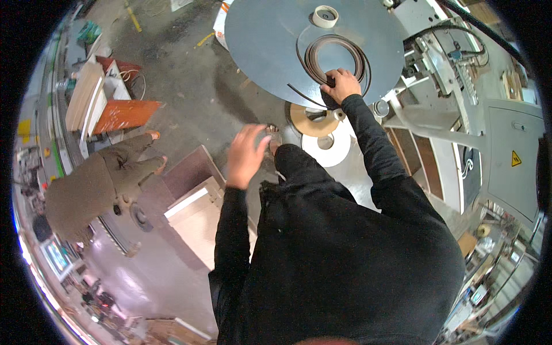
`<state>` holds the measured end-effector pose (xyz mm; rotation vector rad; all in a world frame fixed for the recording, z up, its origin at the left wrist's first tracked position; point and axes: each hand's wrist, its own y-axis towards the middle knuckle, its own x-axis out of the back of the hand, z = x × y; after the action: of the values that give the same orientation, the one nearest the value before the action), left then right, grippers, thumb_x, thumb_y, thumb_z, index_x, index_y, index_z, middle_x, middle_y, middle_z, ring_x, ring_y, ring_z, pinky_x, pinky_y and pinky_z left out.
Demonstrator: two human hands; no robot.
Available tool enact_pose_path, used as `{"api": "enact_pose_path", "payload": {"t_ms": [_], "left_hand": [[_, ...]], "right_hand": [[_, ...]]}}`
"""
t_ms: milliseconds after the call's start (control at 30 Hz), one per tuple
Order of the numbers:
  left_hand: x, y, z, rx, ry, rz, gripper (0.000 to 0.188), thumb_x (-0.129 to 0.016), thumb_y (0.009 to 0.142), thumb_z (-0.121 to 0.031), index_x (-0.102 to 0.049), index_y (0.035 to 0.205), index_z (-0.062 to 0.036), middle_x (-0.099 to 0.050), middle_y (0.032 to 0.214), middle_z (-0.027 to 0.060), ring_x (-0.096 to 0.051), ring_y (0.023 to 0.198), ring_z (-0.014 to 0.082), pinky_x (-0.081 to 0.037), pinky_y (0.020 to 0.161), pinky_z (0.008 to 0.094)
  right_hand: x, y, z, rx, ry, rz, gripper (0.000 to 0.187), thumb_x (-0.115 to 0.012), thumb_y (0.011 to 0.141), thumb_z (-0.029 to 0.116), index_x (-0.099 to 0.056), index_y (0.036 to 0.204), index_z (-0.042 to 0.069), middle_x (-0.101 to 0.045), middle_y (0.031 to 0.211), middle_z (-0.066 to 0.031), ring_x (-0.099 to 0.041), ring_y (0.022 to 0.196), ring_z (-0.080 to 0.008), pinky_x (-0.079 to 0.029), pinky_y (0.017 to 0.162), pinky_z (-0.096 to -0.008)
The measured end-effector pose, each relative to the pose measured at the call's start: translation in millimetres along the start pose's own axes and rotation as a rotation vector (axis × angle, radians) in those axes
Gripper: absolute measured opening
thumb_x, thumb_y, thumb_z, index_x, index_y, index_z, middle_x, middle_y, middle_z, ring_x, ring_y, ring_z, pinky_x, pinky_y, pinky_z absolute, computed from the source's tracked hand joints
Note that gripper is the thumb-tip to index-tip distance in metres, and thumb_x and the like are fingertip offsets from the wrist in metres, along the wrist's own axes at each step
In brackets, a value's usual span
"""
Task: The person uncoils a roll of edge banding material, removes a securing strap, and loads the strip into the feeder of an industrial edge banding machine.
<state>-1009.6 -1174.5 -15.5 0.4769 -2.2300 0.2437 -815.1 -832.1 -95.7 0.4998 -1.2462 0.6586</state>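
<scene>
A coil of dark brown edge-banding strip (314,60) lies on a round grey disc table (259,40), one loose end sticking out toward me. My right hand (345,86) is closed on the near side of this coil, and part of the strip is hidden under the fingers. My left hand (247,154) hangs in the air over the floor, slightly blurred, thumb and fingers apart with nothing in them. Farther back on the disc sits a small cream roll of tape (326,17).
Below the disc's near edge are a tan roll (300,123) and a white roll (336,150). Boards (195,224) are stacked at my left, where another person (86,190) bends over. Machinery (437,63) and a grey cabinet (512,155) line the right.
</scene>
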Motion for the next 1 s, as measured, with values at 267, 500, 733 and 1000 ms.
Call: {"api": "enact_pose_path", "payload": {"t_ms": [267, 500, 733, 1000], "left_hand": [[-77, 184, -12, -0.517, 0.157, 0.141, 0.048, -0.077, 0.091, -0.033, -0.069, 0.134, -0.0147, -0.058, 0.147, 0.0106, -0.051, 0.138, 0.0347, -0.035, 0.121, 0.0513], [-81, 230, 51, -0.749, 0.139, 0.250, 0.013, -0.076, 0.090, -0.026, -0.076, 0.102, -0.0187, -0.068, 0.115, 0.0007, -0.061, 0.120, 0.0258, -0.038, 0.118, 0.0493], [-39, 299, 100, -0.869, 0.003, 0.281, 0.009, -0.077, 0.088, -0.019, -0.077, 0.096, -0.0157, -0.066, 0.097, 0.0022, -0.063, 0.106, 0.0264, -0.044, 0.109, 0.0479], [31, 399, 131, -1.043, -0.242, 0.494, 0.009, -0.076, 0.087, -0.017, -0.076, 0.095, -0.0116, -0.065, 0.092, 0.0057, -0.064, 0.094, 0.0287, -0.052, 0.092, 0.0428]], "right_hand": [[-7, 31, 26, -0.181, 0.204, -0.009, 0.030, -0.075, 0.088, 0.036, -0.072, 0.106, 0.011, -0.070, 0.104, -0.0110, -0.069, 0.099, -0.0348, -0.058, 0.086, -0.0481], [-12, 58, 59, -0.208, 0.306, -0.213, 0.025, -0.078, 0.089, 0.028, -0.070, 0.102, 0.009, -0.066, 0.096, -0.0092, -0.069, 0.091, -0.0329, -0.057, 0.079, -0.0458], [10, 111, 114, -0.248, 0.226, -0.362, 0.022, -0.078, 0.090, 0.026, -0.071, 0.101, 0.008, -0.064, 0.091, -0.0092, -0.068, 0.086, -0.0315, -0.057, 0.076, -0.0450], [32, 208, 166, -0.298, 0.067, -0.482, 0.018, -0.078, 0.088, 0.022, -0.069, 0.098, 0.010, -0.063, 0.092, -0.0074, -0.067, 0.087, -0.0305, -0.054, 0.077, -0.0447]]}}
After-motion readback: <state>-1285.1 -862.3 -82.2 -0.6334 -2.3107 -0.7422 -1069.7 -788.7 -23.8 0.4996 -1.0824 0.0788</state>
